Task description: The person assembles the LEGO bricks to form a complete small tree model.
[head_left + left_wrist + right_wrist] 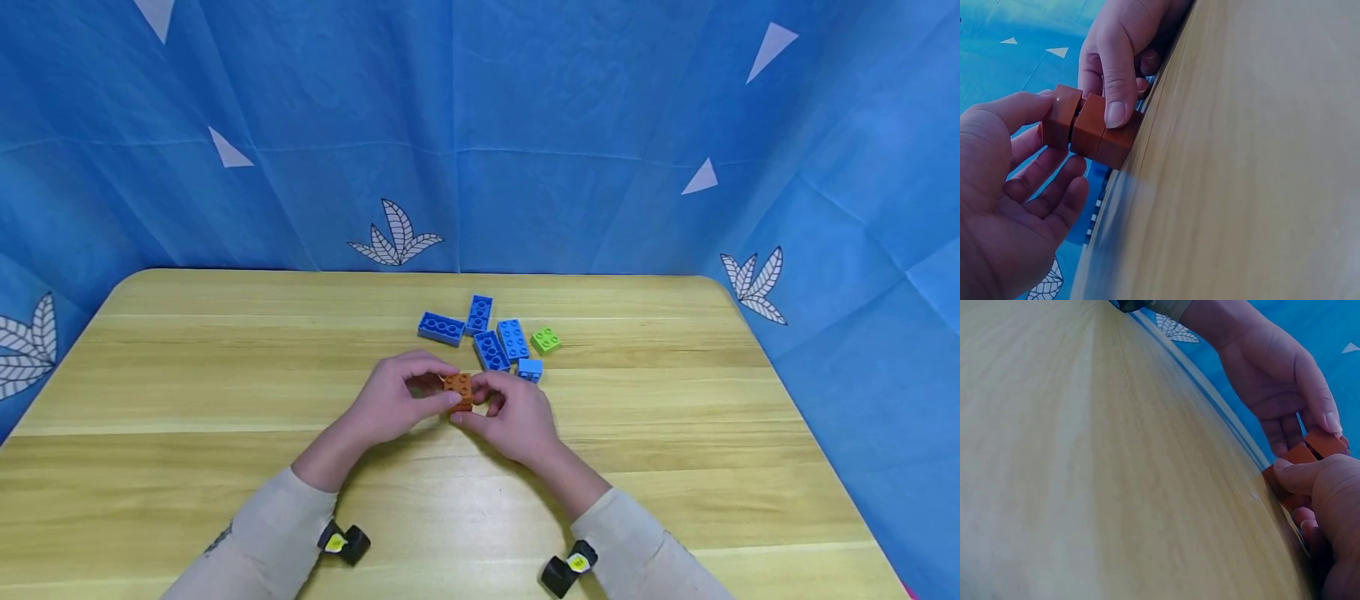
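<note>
Head view: mid-desk, well back from the near edge, the left hand (393, 400) and right hand (513, 417) both pinch a small stack of orange plastic studded bricks (458, 390) resting on the pale wooden desk (187, 400). Just beyond lie several blue plastic bricks (491, 337) and one small green brick (545, 339), nearer the far edge.

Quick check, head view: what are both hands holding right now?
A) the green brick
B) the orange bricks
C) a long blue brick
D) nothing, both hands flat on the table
B: the left hand and the right hand both pinch the orange bricks above the table, while the green brick and the blue bricks lie untouched farther back.
</note>
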Action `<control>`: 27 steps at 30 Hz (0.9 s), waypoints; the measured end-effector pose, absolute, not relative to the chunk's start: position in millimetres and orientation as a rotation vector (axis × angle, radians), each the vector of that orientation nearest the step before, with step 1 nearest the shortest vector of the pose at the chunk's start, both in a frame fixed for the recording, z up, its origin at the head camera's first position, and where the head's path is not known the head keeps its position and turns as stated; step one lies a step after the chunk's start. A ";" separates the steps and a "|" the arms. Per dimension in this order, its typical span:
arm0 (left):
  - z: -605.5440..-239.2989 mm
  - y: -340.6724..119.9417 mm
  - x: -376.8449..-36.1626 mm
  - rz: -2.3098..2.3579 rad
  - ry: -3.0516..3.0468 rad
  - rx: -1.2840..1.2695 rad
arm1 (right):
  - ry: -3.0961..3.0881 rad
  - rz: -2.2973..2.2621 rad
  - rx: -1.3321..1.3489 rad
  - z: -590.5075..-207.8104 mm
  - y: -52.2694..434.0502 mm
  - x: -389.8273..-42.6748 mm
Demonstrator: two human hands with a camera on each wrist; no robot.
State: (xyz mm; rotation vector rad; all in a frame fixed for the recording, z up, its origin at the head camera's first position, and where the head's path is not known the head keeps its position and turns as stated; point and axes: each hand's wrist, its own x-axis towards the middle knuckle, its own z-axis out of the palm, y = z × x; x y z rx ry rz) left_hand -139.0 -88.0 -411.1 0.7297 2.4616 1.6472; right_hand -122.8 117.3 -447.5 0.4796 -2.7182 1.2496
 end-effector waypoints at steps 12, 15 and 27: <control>-411.0 -82.0 -140.7 1.591 2.515 0.795 | -2.705 1.252 0.475 -447.7 116.1 -121.7; -395.9 -77.7 -134.1 1.603 2.497 0.785 | -2.691 1.268 0.466 -448.2 116.8 -121.3; -382.0 -74.2 -126.1 1.624 2.467 0.726 | -2.678 1.283 0.479 -447.1 118.0 -122.0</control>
